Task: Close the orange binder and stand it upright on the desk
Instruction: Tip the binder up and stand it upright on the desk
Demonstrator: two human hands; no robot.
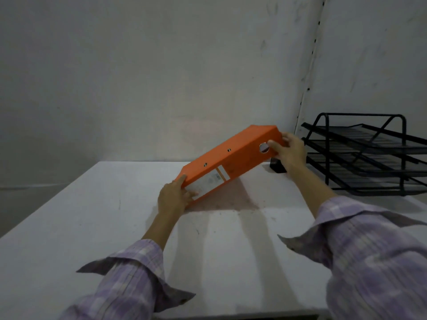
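Note:
The orange binder point(233, 155) is closed and tilted over the white desk point(115, 215), its spine with a white label and a round finger hole facing me. Its lower left end rests near the desk surface and its right end is raised. My left hand point(174, 197) grips the lower left end, thumb on the cover edge and fingers on the label. My right hand point(288, 151) holds the raised right end beside the finger hole.
A black wire three-tier letter tray point(369, 155) stands at the right against the wall. A small black object point(278, 166) sits on the desk behind my right hand. A grey wall rises behind the desk, whose left edge runs diagonally.

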